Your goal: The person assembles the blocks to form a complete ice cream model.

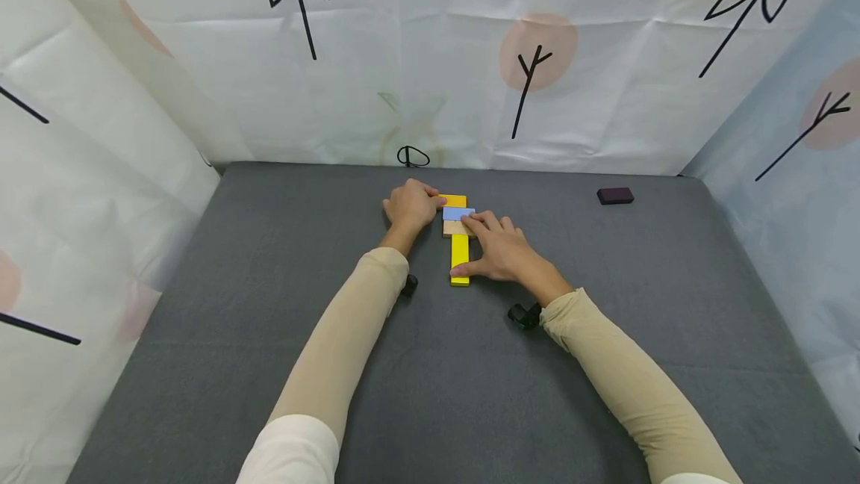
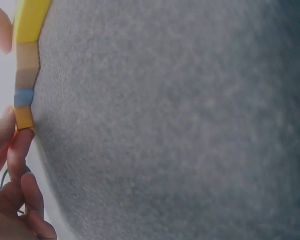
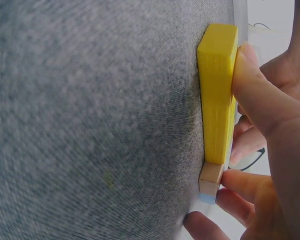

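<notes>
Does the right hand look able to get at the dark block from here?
Probably yes: only gray tabletop shows between the right hand and the dark block, though that hand touches the long yellow block.

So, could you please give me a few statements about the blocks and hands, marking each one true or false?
1. The blue block lies between the orange block and the tan block. True.
2. The right hand touches the long yellow block. True.
3. The left hand is on the tan block. False: it is at the orange block.
4. The dark block touches the blue block. False: it lies apart, to the right of both hands.
5. The long yellow block adjoins the tan block. True.
</notes>
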